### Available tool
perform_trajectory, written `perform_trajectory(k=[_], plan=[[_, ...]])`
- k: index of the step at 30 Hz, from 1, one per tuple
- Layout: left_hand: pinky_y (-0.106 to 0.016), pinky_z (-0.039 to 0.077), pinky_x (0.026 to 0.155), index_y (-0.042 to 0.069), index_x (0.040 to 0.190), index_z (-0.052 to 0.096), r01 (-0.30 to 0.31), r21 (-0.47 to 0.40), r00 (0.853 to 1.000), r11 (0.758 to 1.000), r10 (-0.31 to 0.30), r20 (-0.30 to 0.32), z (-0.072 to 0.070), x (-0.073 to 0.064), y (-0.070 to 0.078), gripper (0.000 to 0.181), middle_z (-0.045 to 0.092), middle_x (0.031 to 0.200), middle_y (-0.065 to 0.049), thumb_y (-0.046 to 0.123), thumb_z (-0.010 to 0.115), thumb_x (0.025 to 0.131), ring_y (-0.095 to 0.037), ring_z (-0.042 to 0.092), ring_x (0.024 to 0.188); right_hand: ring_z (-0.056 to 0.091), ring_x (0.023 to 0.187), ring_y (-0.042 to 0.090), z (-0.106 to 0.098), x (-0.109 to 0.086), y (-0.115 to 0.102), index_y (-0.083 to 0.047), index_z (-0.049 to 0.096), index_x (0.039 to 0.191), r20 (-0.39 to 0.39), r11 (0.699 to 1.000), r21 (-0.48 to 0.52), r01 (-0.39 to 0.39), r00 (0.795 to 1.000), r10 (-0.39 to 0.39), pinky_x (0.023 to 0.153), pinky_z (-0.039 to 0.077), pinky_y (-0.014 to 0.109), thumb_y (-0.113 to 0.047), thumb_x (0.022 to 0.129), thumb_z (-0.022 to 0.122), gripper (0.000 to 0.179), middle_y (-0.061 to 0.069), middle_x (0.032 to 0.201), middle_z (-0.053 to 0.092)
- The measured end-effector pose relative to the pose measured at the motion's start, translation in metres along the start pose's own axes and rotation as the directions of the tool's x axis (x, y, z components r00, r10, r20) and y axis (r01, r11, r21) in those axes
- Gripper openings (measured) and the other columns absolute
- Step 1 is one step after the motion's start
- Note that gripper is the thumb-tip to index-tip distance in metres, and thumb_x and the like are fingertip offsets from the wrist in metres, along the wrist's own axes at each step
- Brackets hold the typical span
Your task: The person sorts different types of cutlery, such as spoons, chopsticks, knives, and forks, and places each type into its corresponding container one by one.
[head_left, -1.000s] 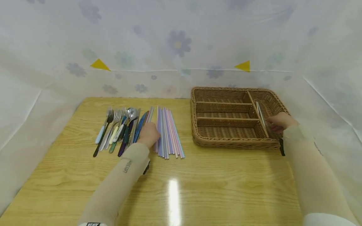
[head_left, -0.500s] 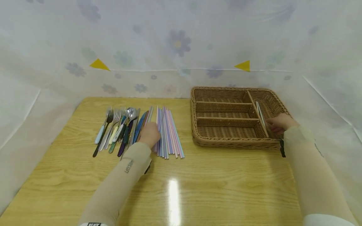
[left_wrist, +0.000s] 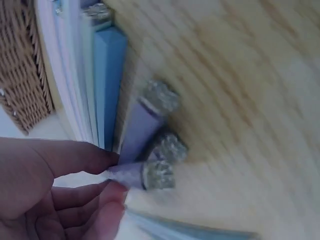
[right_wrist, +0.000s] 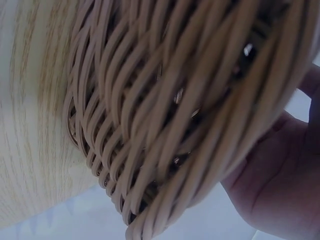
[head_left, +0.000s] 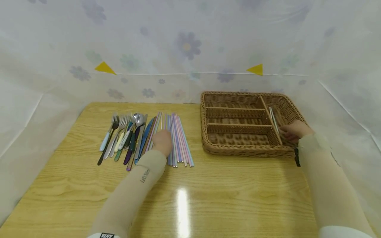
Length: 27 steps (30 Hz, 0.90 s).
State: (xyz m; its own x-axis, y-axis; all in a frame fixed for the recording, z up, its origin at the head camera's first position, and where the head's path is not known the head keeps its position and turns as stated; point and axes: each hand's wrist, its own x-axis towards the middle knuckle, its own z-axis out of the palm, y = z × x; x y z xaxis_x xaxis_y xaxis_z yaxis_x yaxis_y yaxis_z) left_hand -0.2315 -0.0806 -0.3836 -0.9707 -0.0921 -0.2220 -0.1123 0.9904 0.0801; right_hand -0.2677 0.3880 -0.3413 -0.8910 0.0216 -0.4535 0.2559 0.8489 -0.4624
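My left hand [head_left: 162, 140] is over the row of pastel chopsticks [head_left: 180, 142] on the table. In the left wrist view, its thumb and forefinger pinch a light purple chopstick [left_wrist: 130, 175] close to its glittery silver end. Beside it lie two more purple chopsticks [left_wrist: 140, 125] and a blue one [left_wrist: 110, 65]. My right hand [head_left: 294, 130] reaches over the rim into the right compartment of the wicker basket [head_left: 247, 152], fingers loosely bent. Nearby, a pair of white chopsticks [head_left: 274, 119] leans along the divider. The right wrist view shows mostly basket weave [right_wrist: 150, 95], hiding those fingers.
Left of the chopsticks lie several forks [head_left: 115, 123], spoons [head_left: 138, 119] and knives [head_left: 147, 132] side by side. Three more basket compartments show to the left of the right one. A flowered white sheet [head_left: 166, 49] hangs behind and around the wooden table [head_left: 223, 191].
My left hand has shifted a little to the right along the chopsticks, uncovering knife handles and chopsticks on its left. My right hand stays almost still in the basket.
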Motion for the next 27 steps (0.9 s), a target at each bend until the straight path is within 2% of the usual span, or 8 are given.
perform_trajectory(k=[5, 7, 11, 14, 18, 20, 23, 27], plan=[[-0.039, 0.055, 0.073, -0.002, 0.100, 0.065, 0.000, -0.085, 1.000, 0.996, -0.001, -0.011, 0.001, 0.003, -0.005, 0.018, 0.068, 0.098, -0.015, 0.006, 0.051, 0.090, -0.025, 0.067, 0.088, 0.067, 0.076, 0.024, -0.001, -0.003, 0.001, 0.023, 0.044, 0.120, 0.004, 1.000, 0.003, -0.002, 1.000, 0.002, 0.072, 0.055, 0.040, -0.037, 0.094, 0.044, 0.065, 0.026, 0.095, 0.067], [-0.043, 0.055, 0.074, -0.003, 0.094, 0.065, -0.016, -0.147, 1.000, 0.989, 0.014, -0.015, 0.001, 0.004, -0.011, 0.016, 0.068, 0.095, -0.016, 0.006, 0.053, 0.088, -0.027, 0.066, 0.085, 0.067, 0.076, 0.022, -0.002, -0.004, 0.001, 0.023, 0.043, 0.121, 0.011, 1.000, -0.002, -0.003, 1.000, 0.003, 0.072, 0.055, 0.039, -0.036, 0.095, 0.043, 0.065, 0.027, 0.096, 0.066], [-0.036, 0.051, 0.061, -0.002, 0.079, 0.059, -0.038, -0.331, 0.999, 0.943, 0.046, 0.018, 0.000, 0.005, -0.027, 0.012, 0.061, 0.075, -0.013, 0.009, 0.056, 0.084, -0.022, 0.058, 0.064, 0.067, 0.078, 0.021, 0.000, -0.004, 0.001, 0.024, 0.039, 0.125, 0.022, 1.000, 0.007, -0.005, 1.000, 0.004, 0.074, 0.055, 0.040, -0.040, 0.095, 0.043, 0.070, 0.028, 0.102, 0.065], [-0.027, 0.047, 0.052, -0.003, 0.077, 0.059, -0.002, -0.515, 0.994, 0.857, 0.058, 0.093, -0.003, 0.006, -0.041, 0.016, 0.056, 0.063, -0.006, 0.012, 0.058, 0.084, -0.014, 0.053, 0.052, 0.067, 0.079, 0.021, 0.002, -0.004, 0.001, 0.023, 0.037, 0.127, 0.019, 1.000, 0.021, -0.008, 1.000, 0.007, 0.075, 0.055, 0.040, -0.043, 0.093, 0.045, 0.075, 0.029, 0.106, 0.063], [-0.022, 0.052, 0.057, -0.009, 0.094, 0.062, 0.087, -0.712, 0.970, 0.697, 0.103, 0.219, -0.008, 0.009, -0.053, 0.026, 0.058, 0.065, -0.002, 0.015, 0.057, 0.089, -0.007, 0.056, 0.051, 0.067, 0.086, 0.029, 0.004, -0.004, -0.001, 0.023, 0.034, 0.130, 0.009, 0.999, 0.049, 0.004, 1.000, -0.004, 0.079, 0.054, 0.043, -0.043, 0.095, 0.042, 0.075, 0.034, 0.114, 0.058], [-0.021, 0.053, 0.064, -0.010, 0.107, 0.060, 0.116, -0.758, 0.953, 0.642, 0.144, 0.267, -0.012, 0.008, -0.055, 0.032, 0.060, 0.074, -0.002, 0.018, 0.056, 0.091, -0.005, 0.058, 0.056, 0.066, 0.091, 0.033, 0.004, -0.005, -0.005, 0.023, 0.031, 0.132, -0.002, 0.996, 0.085, 0.019, 1.000, -0.019, 0.082, 0.053, 0.045, -0.040, 0.096, 0.040, 0.073, 0.035, 0.118, 0.055], [-0.020, 0.052, 0.070, -0.007, 0.121, 0.054, 0.140, -0.817, 0.926, 0.559, 0.219, 0.308, -0.019, 0.004, -0.054, 0.039, 0.059, 0.087, -0.002, 0.020, 0.054, 0.094, -0.004, 0.059, 0.067, 0.067, 0.091, 0.030, 0.005, -0.006, -0.018, 0.023, 0.029, 0.133, -0.034, 0.989, 0.143, 0.049, 0.998, -0.045, 0.087, 0.051, 0.047, -0.038, 0.098, 0.038, 0.071, 0.036, 0.116, 0.055], [-0.017, 0.051, 0.072, -0.007, 0.129, 0.048, 0.141, -0.892, 0.898, 0.430, 0.323, 0.297, -0.030, -0.007, -0.042, 0.043, 0.056, 0.093, -0.001, 0.021, 0.051, 0.096, -0.006, 0.056, 0.076, 0.067, 0.082, 0.022, 0.007, -0.012, -0.049, 0.020, 0.038, 0.129, -0.146, 0.988, 0.116, 0.103, 0.986, -0.086, 0.082, 0.053, 0.045, -0.038, 0.099, 0.037, 0.066, 0.032, 0.107, 0.060]])
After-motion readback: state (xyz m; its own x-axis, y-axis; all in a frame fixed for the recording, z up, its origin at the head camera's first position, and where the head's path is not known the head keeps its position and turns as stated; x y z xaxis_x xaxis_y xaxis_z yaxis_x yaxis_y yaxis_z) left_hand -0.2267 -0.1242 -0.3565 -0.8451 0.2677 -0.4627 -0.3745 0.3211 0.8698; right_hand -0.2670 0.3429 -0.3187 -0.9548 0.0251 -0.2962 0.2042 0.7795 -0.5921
